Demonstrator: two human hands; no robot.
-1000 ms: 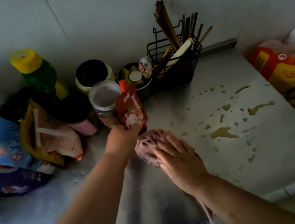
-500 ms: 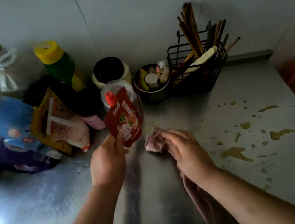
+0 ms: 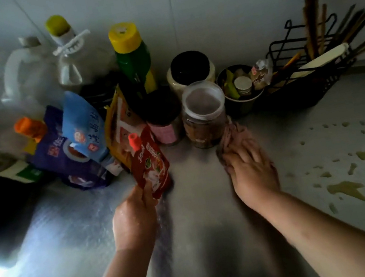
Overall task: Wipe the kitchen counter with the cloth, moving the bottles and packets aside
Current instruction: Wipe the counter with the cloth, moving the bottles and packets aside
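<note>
My left hand [image 3: 135, 216] pinches the bottom of a red spouted sauce pouch [image 3: 149, 166] and holds it upright just above the steel counter [image 3: 76, 232], beside the other packets. My right hand [image 3: 251, 170] lies flat with straight fingers on a pinkish cloth [image 3: 233, 137], pressing it to the counter right in front of a clear-lidded jar [image 3: 204, 115]. Blue and purple packets [image 3: 75, 147] and an orange-yellow packet [image 3: 117, 125] lean at the back left. Behind them stand a green bottle with a yellow cap [image 3: 131, 57] and several pale oil jugs [image 3: 26, 73].
Yellowish spilled drops and puddles [image 3: 348, 187] lie on the counter at the right. A black wire rack of chopsticks [image 3: 309, 62], a dark cup of small items [image 3: 242, 88], a black-lidded jar [image 3: 190, 69] and a pink-labelled jar [image 3: 164, 122] line the wall.
My right hand has pushed the cloth forward up to the clear-lidded jar. My left hand still holds the red pouch, now further left by the packets. The view has turned left.
</note>
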